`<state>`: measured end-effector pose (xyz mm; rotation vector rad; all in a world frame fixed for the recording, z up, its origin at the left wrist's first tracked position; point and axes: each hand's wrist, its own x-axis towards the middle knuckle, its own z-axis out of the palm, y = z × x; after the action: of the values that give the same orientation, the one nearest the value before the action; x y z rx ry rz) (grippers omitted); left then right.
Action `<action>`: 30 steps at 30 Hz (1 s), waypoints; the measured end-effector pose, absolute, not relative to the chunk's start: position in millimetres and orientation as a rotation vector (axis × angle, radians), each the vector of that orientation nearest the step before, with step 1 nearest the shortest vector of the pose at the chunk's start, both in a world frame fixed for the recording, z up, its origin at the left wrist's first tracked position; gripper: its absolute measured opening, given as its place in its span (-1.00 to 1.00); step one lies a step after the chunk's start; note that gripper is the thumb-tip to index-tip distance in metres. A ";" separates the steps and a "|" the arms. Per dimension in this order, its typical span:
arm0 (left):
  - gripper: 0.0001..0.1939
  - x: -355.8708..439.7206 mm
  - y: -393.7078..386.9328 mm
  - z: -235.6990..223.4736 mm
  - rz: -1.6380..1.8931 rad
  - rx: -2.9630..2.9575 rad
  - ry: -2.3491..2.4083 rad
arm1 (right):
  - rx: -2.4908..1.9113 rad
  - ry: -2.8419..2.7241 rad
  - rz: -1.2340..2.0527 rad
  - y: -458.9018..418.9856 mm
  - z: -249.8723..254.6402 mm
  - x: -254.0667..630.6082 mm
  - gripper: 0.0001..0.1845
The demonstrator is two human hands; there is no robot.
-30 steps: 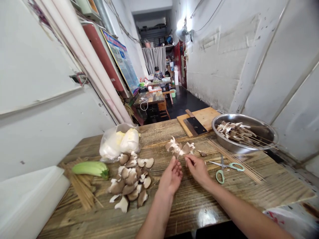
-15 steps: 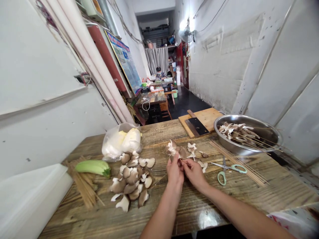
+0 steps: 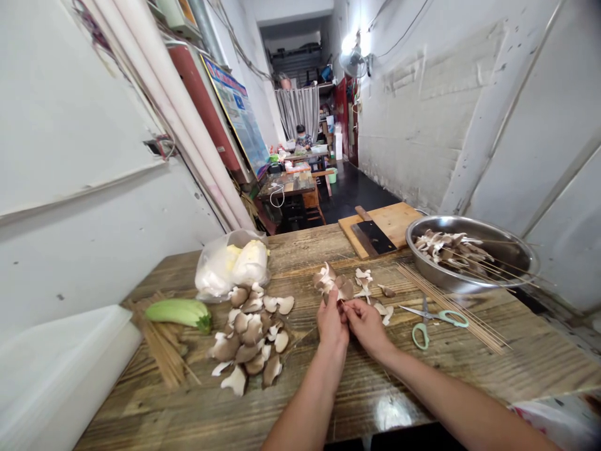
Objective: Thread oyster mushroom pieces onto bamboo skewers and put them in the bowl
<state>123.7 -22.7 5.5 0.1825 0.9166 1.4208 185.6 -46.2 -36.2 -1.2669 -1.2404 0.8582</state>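
My left hand is closed around the lower end of a bunch of oyster mushrooms, brown-capped with white gills, just above the table. Close against it, my right hand pinches what looks like a thin wooden skewer at the base of the bunch; fingers hide most of it. A few torn mushroom pieces lie just beyond my right hand. To the left is a larger heap of loose oyster mushrooms. Green-handled scissors lie spread at the right, beside several bare bamboo skewers.
A steel basin holds skewered mushrooms, their sticks jutting over its rim. A cleaver rests on a cutting board. Leftward are a bagged pale vegetable, a green squash, more sticks and white plastic sheeting.
The whole view has shifted slightly, moving the scene a little to the right. Both hands keep nearly the same hold on the mushrooms and skewer.
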 end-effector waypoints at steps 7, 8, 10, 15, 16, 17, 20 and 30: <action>-0.66 120.3 -18.7 2.2 1.420 0.232 0.891 | -1.270 -1.237 0.849 -46.4 -35.0 185.3 -0.76; -0.64 118.5 -17.1 1.1 1.423 0.247 0.891 | -1.270 -1.238 0.849 -46.5 -34.5 185.2 -0.76; -0.63 114.8 -13.6 -0.8 1.420 0.250 0.902 | -1.278 -1.245 0.841 -46.9 -33.1 184.7 -0.76; -0.64 110.1 -7.7 -3.2 1.446 0.221 0.925 | -1.293 -1.268 0.841 -49.9 -26.9 182.6 -0.74; -0.64 110.5 -7.6 -3.2 1.451 0.225 0.927 | -1.294 -1.270 0.842 -50.5 -25.8 182.6 -0.74; -0.63 111.3 -7.8 -3.3 1.452 0.229 0.930 | -1.294 -1.271 0.843 -51.0 -24.9 182.8 -0.74; -0.63 115.4 -9.8 -3.8 1.457 0.254 0.934 | -1.289 -1.259 0.846 -51.3 -24.2 184.5 -0.73; -0.61 109.9 -4.2 -0.3 1.422 0.258 0.893 | -1.308 -1.269 0.849 -52.6 -24.2 183.7 -0.72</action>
<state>109.9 -4.2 -0.3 0.2577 0.8929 1.4224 183.7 -52.6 -24.2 -1.3076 -1.2686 0.8494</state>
